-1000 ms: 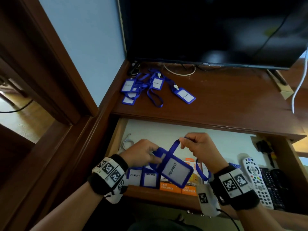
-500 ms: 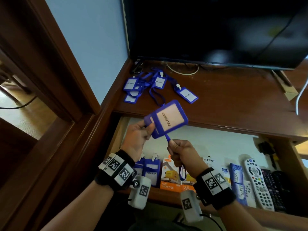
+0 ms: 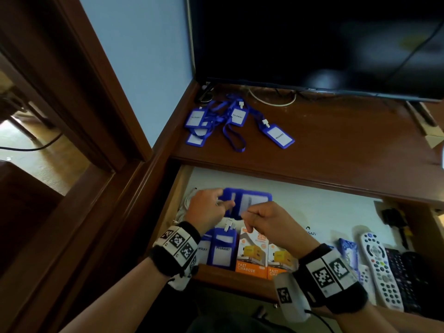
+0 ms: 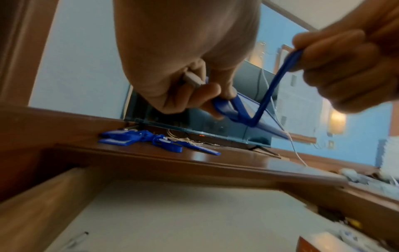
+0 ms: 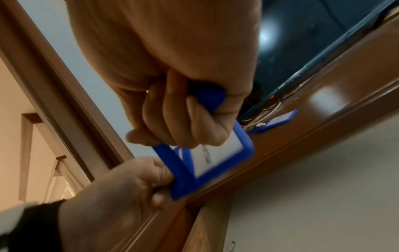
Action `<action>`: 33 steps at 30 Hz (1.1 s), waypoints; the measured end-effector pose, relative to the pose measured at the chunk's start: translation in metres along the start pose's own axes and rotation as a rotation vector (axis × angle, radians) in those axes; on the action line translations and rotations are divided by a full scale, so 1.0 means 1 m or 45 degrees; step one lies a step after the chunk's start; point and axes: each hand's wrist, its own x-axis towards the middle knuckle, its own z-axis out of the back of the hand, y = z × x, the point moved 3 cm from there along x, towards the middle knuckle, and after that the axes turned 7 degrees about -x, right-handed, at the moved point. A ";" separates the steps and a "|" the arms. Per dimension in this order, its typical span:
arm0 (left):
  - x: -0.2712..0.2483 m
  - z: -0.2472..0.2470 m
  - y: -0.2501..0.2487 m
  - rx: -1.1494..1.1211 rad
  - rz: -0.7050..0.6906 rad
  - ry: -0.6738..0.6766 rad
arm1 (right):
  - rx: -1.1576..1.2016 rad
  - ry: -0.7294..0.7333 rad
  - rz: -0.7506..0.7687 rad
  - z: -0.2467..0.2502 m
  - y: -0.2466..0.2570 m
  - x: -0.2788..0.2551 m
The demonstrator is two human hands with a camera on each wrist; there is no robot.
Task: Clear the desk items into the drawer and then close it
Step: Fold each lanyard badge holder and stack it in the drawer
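A: Half a second back the badge holder was up in front of the desk edge; now it is down over the open drawer, lying nearly flat above the white liner.

B: Who has it?

A: Both. The left hand pinches its clip end between thumb and curled fingers, and the right hand is closed round the blue lanyard, which runs taut from the holder up into that fist.

B: So how far along, would you say?

A: Partway, I judge. Nearest us, two holders already stand at the drawer's front, beside the orange charger boxes. This one is not yet set down. Farther off, a tangled pile of holders and one lone holder are left on the desk, and the drawer is wide open.

B: Anything in the way?

A: The front row is crowded: remotes and a dark keypad fill the right side. The liner behind looks free. The straps in the pile are knotted together, so they may lift as a clump. Beyond them, cables trail under the television; a strap could snag one, I'd guess.
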 end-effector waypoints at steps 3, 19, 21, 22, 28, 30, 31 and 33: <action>-0.003 -0.004 -0.005 0.239 -0.099 0.274 | -0.050 -0.023 0.045 0.012 -0.003 0.003; -0.005 -0.010 -0.033 -0.948 -0.102 0.325 | 0.741 -0.030 -0.128 0.004 -0.034 0.019; -0.001 -0.014 -0.037 -1.025 -0.092 0.222 | 0.881 -0.229 -0.275 0.005 -0.041 0.021; 0.000 -0.016 -0.038 -1.077 -0.084 0.190 | 0.870 -0.199 -0.330 0.003 -0.040 0.027; 0.000 -0.037 -0.042 -1.259 0.039 0.116 | 0.915 -0.119 -0.361 0.006 -0.051 0.039; -0.002 -0.043 -0.043 -1.291 0.072 0.093 | 0.940 -0.089 -0.219 0.008 -0.052 0.026; -0.003 -0.046 -0.044 -1.288 0.087 0.088 | 0.944 -0.061 -0.184 0.008 -0.053 0.022; -0.005 -0.052 -0.045 -1.248 0.116 0.077 | 0.977 -0.021 -0.165 0.006 -0.061 0.018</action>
